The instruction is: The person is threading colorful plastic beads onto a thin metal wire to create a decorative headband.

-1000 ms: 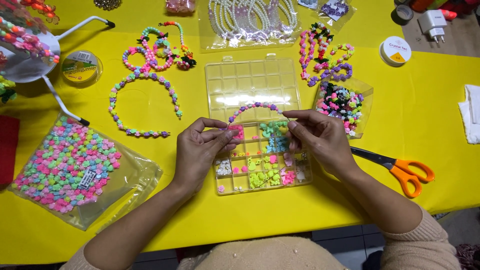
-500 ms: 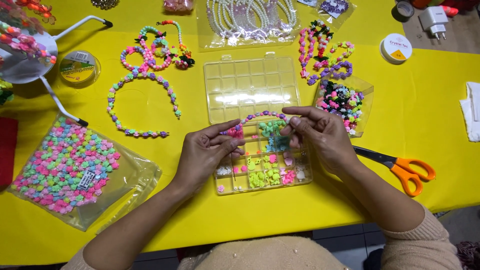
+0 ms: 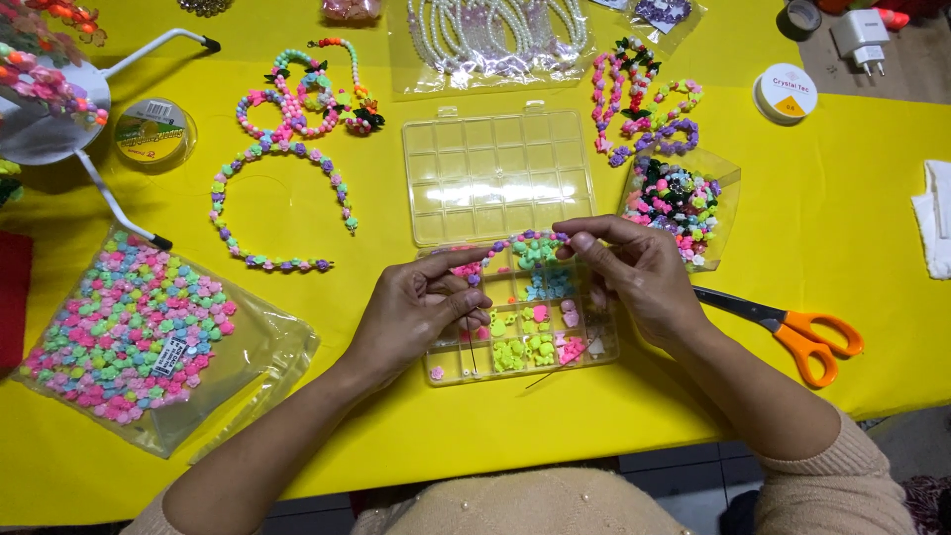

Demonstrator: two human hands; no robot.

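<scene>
Head view | I see left hand (image 3: 421, 312) and right hand (image 3: 639, 282) each pinching one end of short bead strand (image 3: 515, 243) over compartment box (image 3: 495, 178) | strand seems partly filled, several finished strands (image 3: 282, 168) lie far left on bench (image 3: 872, 198)

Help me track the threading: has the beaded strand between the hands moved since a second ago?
Yes. The beaded strand has risen slightly away from the person, measured against the clear bead organiser box, with the left hand and right hand holding its ends.
</scene>
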